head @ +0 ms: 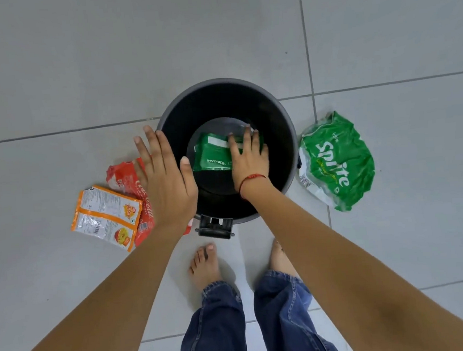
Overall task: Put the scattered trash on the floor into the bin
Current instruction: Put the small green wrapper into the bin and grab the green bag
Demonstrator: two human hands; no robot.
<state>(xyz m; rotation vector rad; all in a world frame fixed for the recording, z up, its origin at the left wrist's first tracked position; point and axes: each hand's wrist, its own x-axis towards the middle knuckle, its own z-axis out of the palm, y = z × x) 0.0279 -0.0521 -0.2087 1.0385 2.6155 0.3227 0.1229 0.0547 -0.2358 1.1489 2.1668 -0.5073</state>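
A round black bin [287, 121] stands open on the grey tiled floor. Inside it lies a green packet [211, 156]. My right hand [248, 158] reaches down into the bin, fingers spread flat over the packet's right end. My left hand [167, 180] hovers over the bin's left rim, palm down, fingers apart, holding nothing. On the floor to the left lie a red Coca-Cola wrapper [123, 175] and an orange noodle packet [106, 215], partly overlapping. A crumpled green Sprite wrapper [337, 161] lies to the right of the bin.
The bin's foot pedal [215, 228] points toward my bare feet [204, 266], which stand just behind it. Grey floor tiles [105, 60] stretch away on all sides.
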